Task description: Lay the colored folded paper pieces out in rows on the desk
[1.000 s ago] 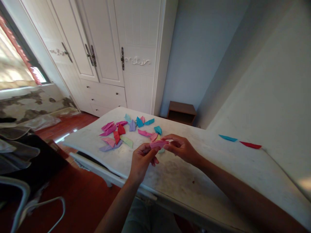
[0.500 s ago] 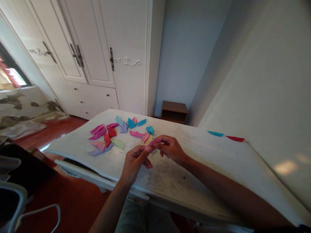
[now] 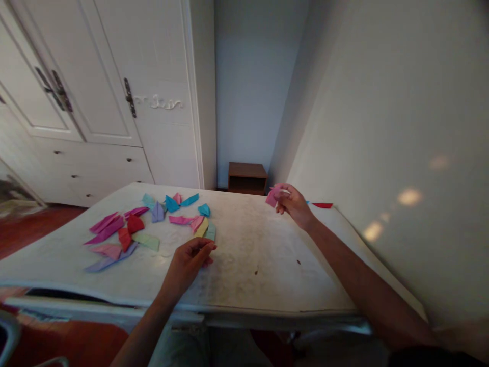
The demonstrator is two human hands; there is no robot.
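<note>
My right hand (image 3: 291,204) is raised above the far right part of the table and pinches a pink folded paper piece (image 3: 272,195) between thumb and fingers. Nearer the front edge, my left hand (image 3: 193,257) hovers low with curled fingers, thumb against fingertips, and nothing shows in it. Just beyond it lie a yellow folded paper (image 3: 201,228) and a pale green-blue folded paper (image 3: 211,231). Left of these, several more folded papers are spread out, among them a red one (image 3: 135,224), a magenta one (image 3: 107,229), a light green one (image 3: 146,241) and a blue one (image 3: 171,204).
The white table (image 3: 244,255) has small dark specks on its top. At its far right edge by the wall lies a red folded paper (image 3: 323,205). Behind stand a white wardrobe (image 3: 164,137) and a brown open-fronted cabinet (image 3: 247,169).
My hands have parted. The right one has carried the pink paper up and to the right; the left has let go of it and drawn back leftward. The view has turned right.
</note>
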